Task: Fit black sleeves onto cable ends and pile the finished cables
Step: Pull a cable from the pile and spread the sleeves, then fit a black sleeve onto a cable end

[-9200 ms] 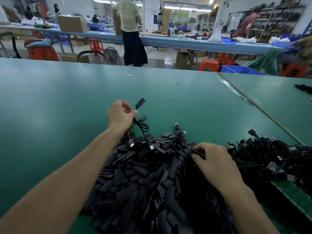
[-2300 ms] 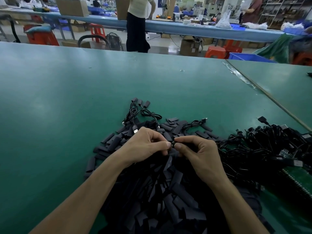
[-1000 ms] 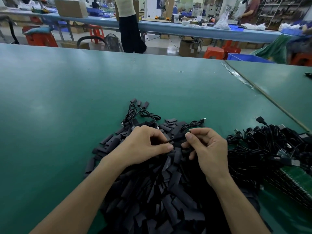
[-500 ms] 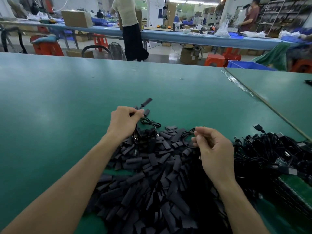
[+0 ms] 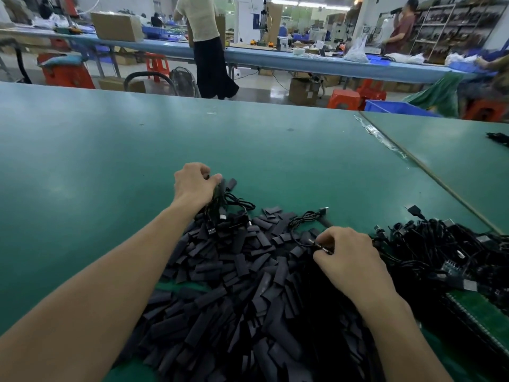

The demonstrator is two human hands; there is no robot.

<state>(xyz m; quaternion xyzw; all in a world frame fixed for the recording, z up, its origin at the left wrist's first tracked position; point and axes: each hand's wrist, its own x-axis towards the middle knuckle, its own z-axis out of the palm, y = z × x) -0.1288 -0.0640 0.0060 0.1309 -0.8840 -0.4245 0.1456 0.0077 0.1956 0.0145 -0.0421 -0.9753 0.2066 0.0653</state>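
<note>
- Table [image 5: 110, 161]: green top carrying all the work; the sleeve heap [image 5: 234, 285], a broad mound of loose black sleeves, serves as landmark below
- Left hand [image 5: 195, 183], at the heap's far left corner: fingers curled, thumb and forefinger pinching a sleeved cable [image 5: 220, 188] directly over the finished pile; judged to be the laying-down step
- Finished pile [image 5: 228, 208], on the heap's far left edge: only a few coiled cables, some ends capped in black, so the share done reads as small
- Heap itself: sleeves lie flat and crosswise with little table showing between them; the stock looks barely drawn down
- Loose cable [image 5: 308, 216], on the heap's far edge between the two hands: one plug points away from the heap; whether it is sleeved cannot be told
- Right hand [image 5: 349, 257], at the heap's right edge: thumb and forefinger pinching a cable end [image 5: 322, 245], other fingers curled under; judged to be taking up the next piece for fitting
- Tangle [image 5: 440, 252], touching the heap's right side: a dense mass of cables with plugs uncovered where they show; this is the bulk of what is left, far outweighing the finished pile
</note>
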